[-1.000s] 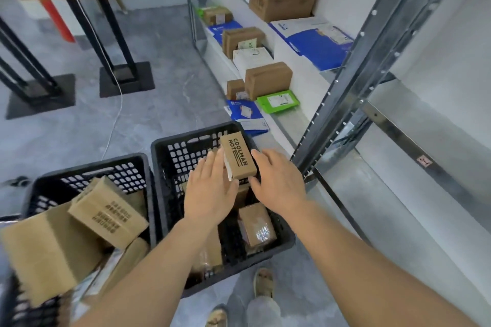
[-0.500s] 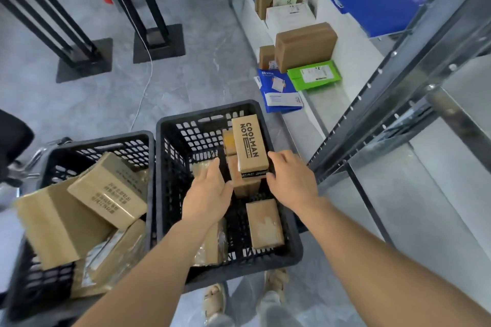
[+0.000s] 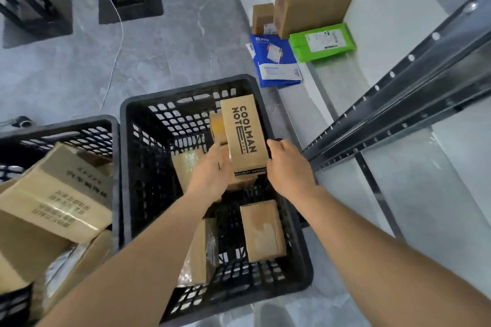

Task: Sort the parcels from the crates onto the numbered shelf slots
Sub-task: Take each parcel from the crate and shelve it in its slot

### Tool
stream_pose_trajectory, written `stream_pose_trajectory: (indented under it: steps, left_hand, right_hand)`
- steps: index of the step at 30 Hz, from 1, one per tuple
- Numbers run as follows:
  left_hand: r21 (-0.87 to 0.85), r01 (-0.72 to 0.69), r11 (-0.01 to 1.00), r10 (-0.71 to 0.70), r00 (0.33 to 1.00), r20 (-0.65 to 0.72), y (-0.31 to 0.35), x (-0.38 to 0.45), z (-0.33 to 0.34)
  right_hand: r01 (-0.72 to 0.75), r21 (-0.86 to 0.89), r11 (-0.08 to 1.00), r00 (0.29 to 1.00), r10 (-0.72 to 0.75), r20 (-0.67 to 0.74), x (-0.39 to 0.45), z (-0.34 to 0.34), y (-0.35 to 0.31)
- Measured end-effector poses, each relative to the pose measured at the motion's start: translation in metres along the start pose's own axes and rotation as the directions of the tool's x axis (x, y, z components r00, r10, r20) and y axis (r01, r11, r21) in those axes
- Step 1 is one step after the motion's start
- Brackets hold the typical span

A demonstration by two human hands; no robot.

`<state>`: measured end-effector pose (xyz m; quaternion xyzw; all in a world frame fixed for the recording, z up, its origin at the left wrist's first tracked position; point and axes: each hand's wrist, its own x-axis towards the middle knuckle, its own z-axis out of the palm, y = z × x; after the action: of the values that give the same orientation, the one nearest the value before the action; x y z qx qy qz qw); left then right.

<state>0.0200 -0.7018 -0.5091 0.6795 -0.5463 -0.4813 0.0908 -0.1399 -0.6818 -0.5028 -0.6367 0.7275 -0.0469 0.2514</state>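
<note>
A long brown carton printed "COOLMAN NOT" is held between both hands above the far right corner of the black right crate. My left hand grips its left side and near end. My right hand grips its right side, fingers curled behind. Under it in the crate lie several smaller brown parcels, one of them flat near my right forearm. The left crate holds big cartons.
The metal shelf upright rises just right of my right hand. On the low shelf beyond lie a blue mailer, a green parcel and a brown box. Black stand feet and a white cable cross the grey floor.
My view has tilted down toward the crates. The COOLMAN carton stays between both hands, with my fingers now wrapped closer round it, low over the right crate.
</note>
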Motion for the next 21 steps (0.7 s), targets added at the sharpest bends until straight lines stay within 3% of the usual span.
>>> stream_pose_trajectory:
  steps: [8,12,17,21]
  left_hand:
    - [-0.205,0.045,0.978,-0.001,0.978,0.209,-0.015,0.039,0.01]
    - [-0.287,0.079,0.955,-0.017,0.977,0.213,-0.018,0.03,-0.011]
    - [-0.179,-0.018,0.984,0.04,0.993,0.116,-0.033,0.016,-0.032]
    - [-0.068,-0.095,0.993,0.104,0.985,0.137,-0.049,0.021,-0.029]
  right_hand:
    - [-0.044,-0.009,0.999,0.998,0.044,0.046,0.026,0.027,-0.007]
    - [-0.048,0.047,0.998,0.995,0.044,0.086,0.024,0.032,-0.023]
    - [-0.15,0.277,0.949,0.973,0.092,0.211,0.023,0.046,-0.036]
    - [-0.239,0.306,0.921,0.945,0.148,0.293,0.023,0.061,-0.038]
